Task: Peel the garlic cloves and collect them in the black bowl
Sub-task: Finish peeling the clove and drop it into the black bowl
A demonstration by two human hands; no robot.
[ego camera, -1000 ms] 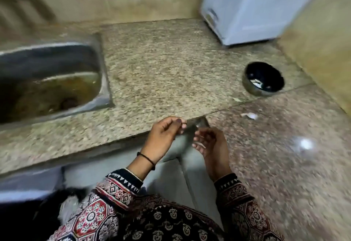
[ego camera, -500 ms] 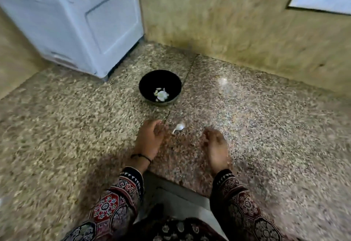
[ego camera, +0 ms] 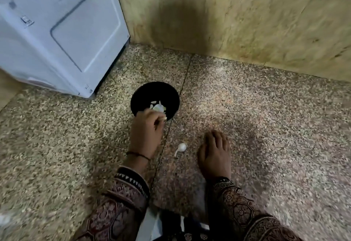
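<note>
The black bowl [ego camera: 137, 96] stands on the speckled stone counter and holds a few pale garlic pieces [ego camera: 157, 107]. My left hand [ego camera: 146, 132] reaches over the bowl's near rim with its fingers curled, pinching a small pale garlic piece at the fingertips. One white garlic clove with a thin tail [ego camera: 181, 147] lies on the counter between my hands. My right hand [ego camera: 214, 155] rests palm down on the counter just right of that clove, fingers straight and holding nothing.
A white appliance [ego camera: 57, 32] stands on the counter at the back left, close to the bowl. A yellowish wall [ego camera: 247, 22] closes the back. The counter [ego camera: 275, 126] stretches out to the right, and its front edge is between my sleeves.
The view turned from the sink to the bowl corner. My left hand moved from the counter up to the bowl's rim. The right hand settled flat beside the loose clove.
</note>
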